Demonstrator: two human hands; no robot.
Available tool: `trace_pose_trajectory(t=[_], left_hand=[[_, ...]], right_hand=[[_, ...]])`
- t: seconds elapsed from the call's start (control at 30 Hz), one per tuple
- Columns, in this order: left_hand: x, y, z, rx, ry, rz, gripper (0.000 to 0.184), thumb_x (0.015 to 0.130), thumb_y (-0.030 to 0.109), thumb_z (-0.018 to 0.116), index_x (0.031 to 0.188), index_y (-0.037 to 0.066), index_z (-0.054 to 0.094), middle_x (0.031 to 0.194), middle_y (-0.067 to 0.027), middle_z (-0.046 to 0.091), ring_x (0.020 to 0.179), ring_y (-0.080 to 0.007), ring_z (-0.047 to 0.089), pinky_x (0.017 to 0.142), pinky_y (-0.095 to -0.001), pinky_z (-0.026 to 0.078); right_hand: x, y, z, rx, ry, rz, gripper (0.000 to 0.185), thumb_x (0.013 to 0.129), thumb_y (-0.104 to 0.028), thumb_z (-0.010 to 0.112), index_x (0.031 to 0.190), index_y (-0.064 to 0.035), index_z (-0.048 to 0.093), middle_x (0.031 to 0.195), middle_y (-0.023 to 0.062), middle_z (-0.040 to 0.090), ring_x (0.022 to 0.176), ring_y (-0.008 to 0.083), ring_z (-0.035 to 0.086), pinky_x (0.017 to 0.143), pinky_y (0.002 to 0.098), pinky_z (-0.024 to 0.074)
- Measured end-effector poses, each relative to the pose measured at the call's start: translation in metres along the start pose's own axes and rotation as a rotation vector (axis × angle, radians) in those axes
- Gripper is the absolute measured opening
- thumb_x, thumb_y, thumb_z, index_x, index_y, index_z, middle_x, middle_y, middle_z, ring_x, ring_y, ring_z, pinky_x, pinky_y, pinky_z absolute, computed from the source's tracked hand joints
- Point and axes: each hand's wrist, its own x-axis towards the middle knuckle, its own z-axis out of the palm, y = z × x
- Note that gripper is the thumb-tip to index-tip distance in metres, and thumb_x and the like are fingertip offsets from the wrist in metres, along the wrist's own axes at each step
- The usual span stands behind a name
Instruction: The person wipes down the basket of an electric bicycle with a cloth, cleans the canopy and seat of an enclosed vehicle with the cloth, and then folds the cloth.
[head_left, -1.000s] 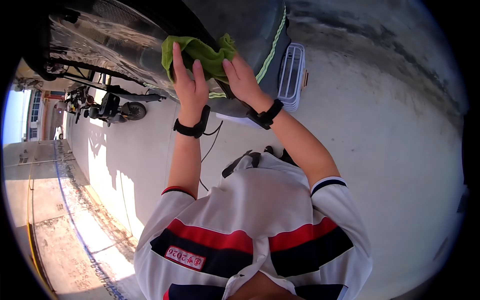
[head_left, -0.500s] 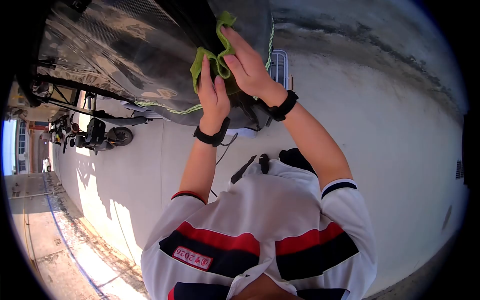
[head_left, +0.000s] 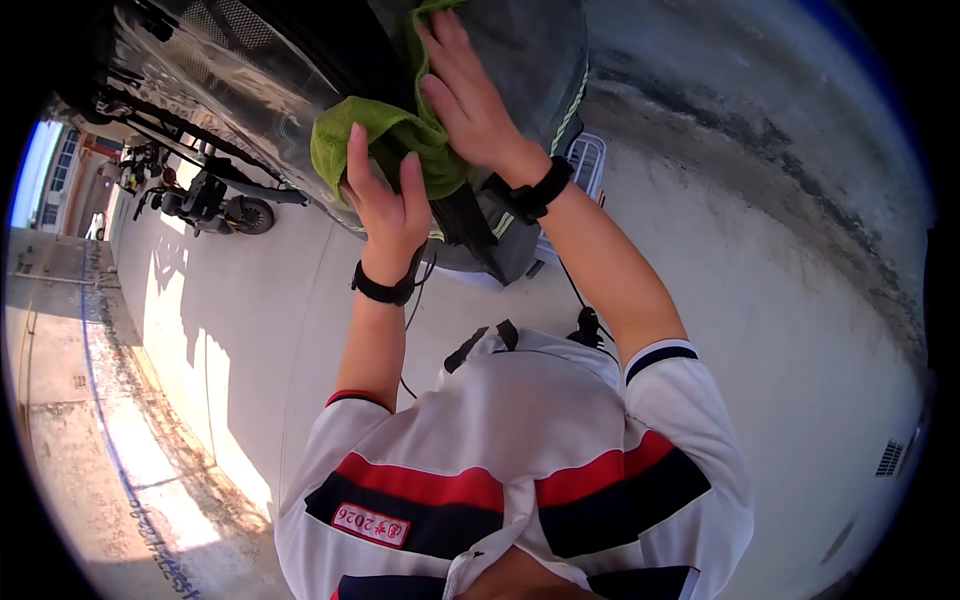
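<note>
A green cloth [head_left: 375,125] lies bunched against the dark and clear plastic cover [head_left: 285,90] of a vehicle, with one strip running up to the top edge. My left hand [head_left: 388,205] is at the cloth's lower part, index finger and thumb apart in front of it, other fingers partly hidden, gripping its folds. Higher and to the right, my right hand [head_left: 470,105] lies nearly flat, fingers stretched along the strip of cloth. Black straps [head_left: 465,225] hang from the cover just below the cloth. Each wrist wears a black band.
A white wire basket [head_left: 587,160] is beside the cover, right of my right wrist. Parked motorbikes [head_left: 215,205] stand at the left on the concrete floor [head_left: 700,300]. A stained wall runs along the upper right. Thin cables hang near my waist.
My right hand has moved up and flattened along the cloth. My left hand has shifted left and down, and the cloth is spread wider between them. The view has turned slightly.
</note>
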Motion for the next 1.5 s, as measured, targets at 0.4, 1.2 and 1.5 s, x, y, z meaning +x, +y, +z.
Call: trace_pose_trajectory(t=[0.4, 1.2, 1.5], left_hand=[[0.01, 0.025, 0.042, 0.074, 0.085, -0.352, 0.101, 0.089, 0.012, 0.067, 0.15, -0.01, -0.011, 0.154, -0.0318, 0.016, 0.144, -0.0391, 0.022, 0.117, -0.0446, 0.018], [-0.116, -0.004, 0.021, -0.165, -0.209, -0.55, 0.056, 0.089, 0.004, 0.062, 0.141, -0.004, 0.04, 0.131, -0.0196, 0.05, 0.122, -0.034, 0.048, 0.105, -0.0423, 0.036], [-0.084, 0.015, 0.005, -0.006, -0.076, -0.403, 0.056, 0.087, 0.0, 0.061, 0.14, -0.004, 0.043, 0.135, -0.0203, 0.052, 0.123, -0.0354, 0.05, 0.105, -0.042, 0.036]], right_hand=[[-0.021, 0.054, 0.026, -0.177, -0.074, 0.289, 0.066, 0.098, -0.041, 0.05, 0.143, 0.0065, 0.038, 0.143, 0.0312, 0.039, 0.138, 0.0453, 0.032, 0.113, 0.0552, 0.0271], [-0.121, 0.006, 0.003, -0.144, -0.17, 0.393, 0.046, 0.086, -0.001, 0.054, 0.132, 0.0038, 0.052, 0.131, 0.0239, 0.052, 0.121, 0.0418, 0.049, 0.106, 0.0464, 0.0386], [-0.09, 0.013, 0.003, 0.016, -0.19, 0.317, 0.054, 0.089, 0.001, 0.051, 0.143, 0.0044, 0.04, 0.145, 0.0283, 0.041, 0.135, 0.0433, 0.039, 0.112, 0.0436, 0.0352]])
